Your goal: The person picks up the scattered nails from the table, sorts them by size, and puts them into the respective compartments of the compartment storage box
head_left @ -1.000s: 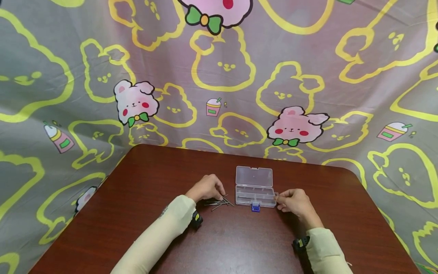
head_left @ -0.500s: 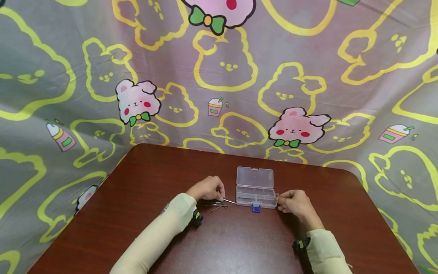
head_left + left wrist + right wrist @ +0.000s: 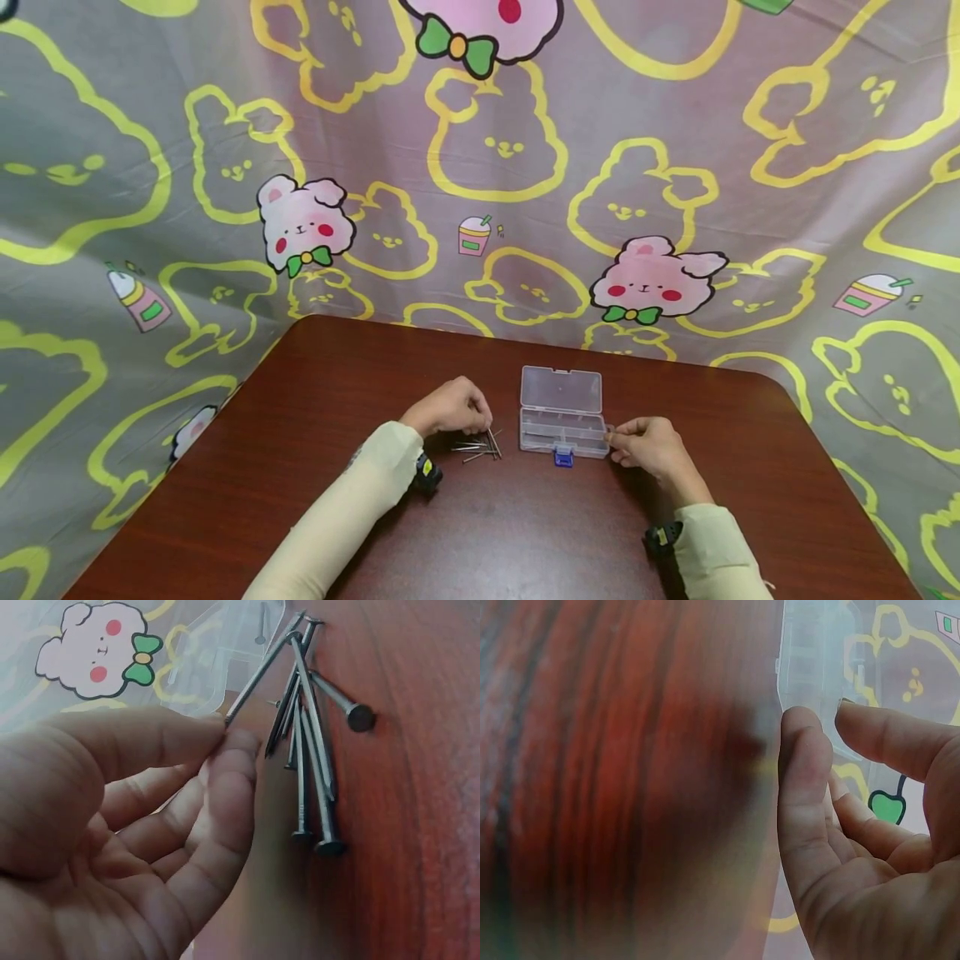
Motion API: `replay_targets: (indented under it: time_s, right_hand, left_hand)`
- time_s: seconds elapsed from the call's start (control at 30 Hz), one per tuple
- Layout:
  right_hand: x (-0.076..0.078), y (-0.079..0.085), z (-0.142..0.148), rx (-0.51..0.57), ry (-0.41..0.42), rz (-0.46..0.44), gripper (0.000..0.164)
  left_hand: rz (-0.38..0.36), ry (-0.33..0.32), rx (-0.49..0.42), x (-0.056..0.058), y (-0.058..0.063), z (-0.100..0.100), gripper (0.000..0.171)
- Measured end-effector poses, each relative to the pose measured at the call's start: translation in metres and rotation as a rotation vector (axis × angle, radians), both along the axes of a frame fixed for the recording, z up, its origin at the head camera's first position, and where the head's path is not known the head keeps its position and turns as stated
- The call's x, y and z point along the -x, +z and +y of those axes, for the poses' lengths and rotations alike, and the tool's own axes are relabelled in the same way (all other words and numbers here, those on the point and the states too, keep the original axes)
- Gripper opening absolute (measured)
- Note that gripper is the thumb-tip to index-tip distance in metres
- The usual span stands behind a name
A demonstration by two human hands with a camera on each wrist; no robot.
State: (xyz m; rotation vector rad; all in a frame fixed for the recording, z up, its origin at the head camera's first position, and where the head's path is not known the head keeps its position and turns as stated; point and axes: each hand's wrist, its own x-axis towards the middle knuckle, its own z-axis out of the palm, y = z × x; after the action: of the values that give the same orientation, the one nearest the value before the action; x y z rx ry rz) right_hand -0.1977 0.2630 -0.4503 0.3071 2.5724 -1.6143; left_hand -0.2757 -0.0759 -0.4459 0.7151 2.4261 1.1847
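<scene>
In the head view my left hand (image 3: 452, 407) is just left of the box, over a small pile of steel nails (image 3: 471, 452). Thumb and forefinger pinch one nail (image 3: 259, 679) at its end; its far end overlaps the pile in the left wrist view. Several loose nails (image 3: 322, 765) lie crossed beside the fingers. A clear plastic compartment box (image 3: 540, 430) stands with its lid (image 3: 561, 390) raised at the back and a blue latch (image 3: 563, 457) at the front. At its right end, my right hand (image 3: 651, 446) holds the wall between thumb and fingers.
The brown wooden table (image 3: 480, 533) carries everything. A grey cartoon-print cloth (image 3: 420, 125) hangs behind and beside it. One nail (image 3: 261, 624) shows inside the box in the left wrist view.
My left hand has lifted slightly, and the pinched nail has swung from pointing right at the box to slanting down over the pile. The right hand stays at the box's end.
</scene>
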Motion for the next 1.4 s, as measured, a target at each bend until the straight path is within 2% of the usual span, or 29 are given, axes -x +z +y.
replay_targets:
  time_s: [0.13,0.3,0.57,0.83,1.4]
  right_hand:
    - [0.0,0.001,0.0,-0.002,-0.004,-0.002,0.022]
    - [-0.001,0.0,0.001,-0.008,-0.009,-0.004,0.023]
    - [-0.001,0.001,0.002,-0.004,-0.006,0.001,0.022]
    - [-0.001,0.0,0.001,-0.009,-0.005,0.001,0.021]
    - [0.0,0.0,0.001,-0.002,0.003,0.007,0.021]
  left_hand:
    - [-0.079,0.068,-0.109,0.002,-0.004,-0.001,0.009]
    - [-0.169,0.158,-0.21,0.002,-0.003,-0.001,0.007]
    - [-0.236,0.2,-0.269,0.003,-0.002,0.001,0.012]
    - [-0.369,0.239,-0.365,0.002,0.002,0.004,0.015]
    - [-0.435,0.295,-0.489,0.004,0.001,0.017,0.023]
